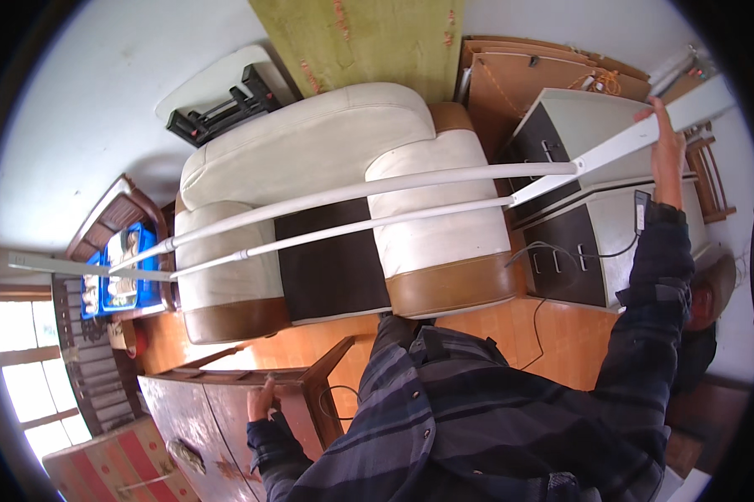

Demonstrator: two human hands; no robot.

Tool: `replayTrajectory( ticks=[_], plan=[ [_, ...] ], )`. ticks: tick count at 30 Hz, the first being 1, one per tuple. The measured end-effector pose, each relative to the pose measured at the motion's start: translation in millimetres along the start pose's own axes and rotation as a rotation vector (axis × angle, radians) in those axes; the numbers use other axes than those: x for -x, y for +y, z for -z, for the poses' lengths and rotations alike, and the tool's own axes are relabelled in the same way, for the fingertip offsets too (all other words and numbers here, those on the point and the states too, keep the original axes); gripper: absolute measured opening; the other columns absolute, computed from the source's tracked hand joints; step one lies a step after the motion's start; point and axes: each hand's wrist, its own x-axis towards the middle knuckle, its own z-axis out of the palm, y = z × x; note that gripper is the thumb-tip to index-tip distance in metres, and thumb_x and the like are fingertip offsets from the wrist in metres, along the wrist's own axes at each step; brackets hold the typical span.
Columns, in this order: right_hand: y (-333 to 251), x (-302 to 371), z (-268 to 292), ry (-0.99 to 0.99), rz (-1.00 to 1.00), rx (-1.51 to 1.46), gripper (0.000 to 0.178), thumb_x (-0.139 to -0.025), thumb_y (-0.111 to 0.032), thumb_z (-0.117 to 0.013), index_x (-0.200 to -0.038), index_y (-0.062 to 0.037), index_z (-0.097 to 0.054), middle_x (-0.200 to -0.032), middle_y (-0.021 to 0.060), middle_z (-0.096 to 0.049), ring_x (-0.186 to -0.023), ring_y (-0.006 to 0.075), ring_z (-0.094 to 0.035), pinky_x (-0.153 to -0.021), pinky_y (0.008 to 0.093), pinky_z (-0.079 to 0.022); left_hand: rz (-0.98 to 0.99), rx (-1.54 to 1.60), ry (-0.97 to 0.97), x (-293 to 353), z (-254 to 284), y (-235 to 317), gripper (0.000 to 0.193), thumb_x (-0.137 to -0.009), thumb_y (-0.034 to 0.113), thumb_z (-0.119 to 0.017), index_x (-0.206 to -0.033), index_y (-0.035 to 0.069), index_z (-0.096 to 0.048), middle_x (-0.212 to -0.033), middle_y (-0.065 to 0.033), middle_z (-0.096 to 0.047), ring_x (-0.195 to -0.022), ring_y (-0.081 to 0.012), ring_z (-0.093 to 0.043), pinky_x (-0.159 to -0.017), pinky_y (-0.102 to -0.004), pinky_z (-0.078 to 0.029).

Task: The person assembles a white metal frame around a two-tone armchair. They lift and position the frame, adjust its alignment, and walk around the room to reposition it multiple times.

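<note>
A white metal frame (444, 176) stretches across my view, above a cream and brown sofa (310, 155). Two long parallel tubes join its flat end bars. At the upper right my right hand (666, 151) is closed around the wide flat bar, arm stretched out. The far left bar reaches toward the window, beside the blue crates. Low on the left, my left hand (262, 401) is away from the frame, over the edge of a worn reddish-brown wooden table (226, 418). One finger points up, apart from the bent others, and I see nothing in it.
Grey and black cabinets (561, 251) stand right of the sofa, with a dark cable on them. Flattened cardboard (507, 96) and a greenish board (377, 42) lean behind. A folded white table (226, 88) rests at the back left; blue crates (147, 293) stand below it.
</note>
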Motion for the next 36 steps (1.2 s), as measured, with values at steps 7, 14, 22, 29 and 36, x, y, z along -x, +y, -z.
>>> replayTrajectory(
  ticks=[7,14,22,29,36],
  plan=[
    [-26.0,26.0,-14.3,0.027,-0.002,0.028,0.046,-0.100,-0.043,-0.067,-0.123,-0.0041,-0.071,-0.091,0.0054,-0.072,-0.083,0.0122,-0.066,-0.076,0.0276,-0.050,0.110,0.196,-0.109,-9.9,-20.5,-22.1,0.052,-0.095,0.046,-0.069,-0.091,-0.005,-0.073,-0.076,-0.0129,-0.072,-0.058,-0.0249,-0.070,-0.052,-0.0375,-0.053],
    [-21.8,26.3,-9.2,-0.005,0.030,0.082,0.045,-0.101,-0.043,-0.065,-0.122,-0.0035,-0.072,-0.090,0.0039,-0.073,-0.085,0.0114,-0.067,-0.078,0.0276,-0.050,-0.109,0.051,-0.091,-21.8,-22.9,-21.4,0.040,-0.091,0.030,-0.072,-0.096,-0.010,-0.071,-0.079,-0.0118,-0.070,-0.067,-0.0259,-0.071,-0.058,-0.0365,-0.056],
    [-7.5,16.1,-6.1,0.009,0.061,0.050,0.047,-0.096,-0.047,-0.069,-0.107,-0.0018,-0.077,-0.089,0.0053,-0.074,-0.084,0.0131,-0.066,-0.083,0.0289,-0.050,-0.016,0.059,-0.026,-16.9,-29.4,-19.8,0.040,-0.091,0.029,-0.069,-0.097,-0.011,-0.072,-0.081,-0.0181,-0.073,-0.065,-0.0279,-0.072,-0.058,-0.0384,-0.058],
    [10.6,-1.3,4.8,-0.013,0.002,-0.040,0.041,-0.094,-0.041,-0.074,-0.113,-0.0045,-0.076,-0.092,0.0064,-0.071,-0.092,0.0144,-0.064,-0.093,0.0314,-0.047,-0.041,-0.161,0.024,-37.5,-35.6,-39.8,0.058,-0.088,0.053,-0.064,-0.088,-0.003,-0.077,-0.080,-0.0207,-0.076,-0.087,-0.0340,-0.075,-0.086,-0.0441,-0.057],
    [29.2,-14.0,13.3,0.036,-0.024,-0.078,0.040,-0.098,-0.037,-0.070,-0.118,-0.0020,-0.073,-0.095,0.0087,-0.071,-0.093,0.0172,-0.067,-0.090,0.0328,-0.051,-0.118,-0.263,0.083,-23.2,-33.7,-23.5,0.062,-0.089,0.057,-0.060,-0.096,-0.002,-0.077,-0.098,-0.0258,-0.074,-0.107,-0.0419,-0.069,-0.098,-0.0457,-0.053]
  ],
)
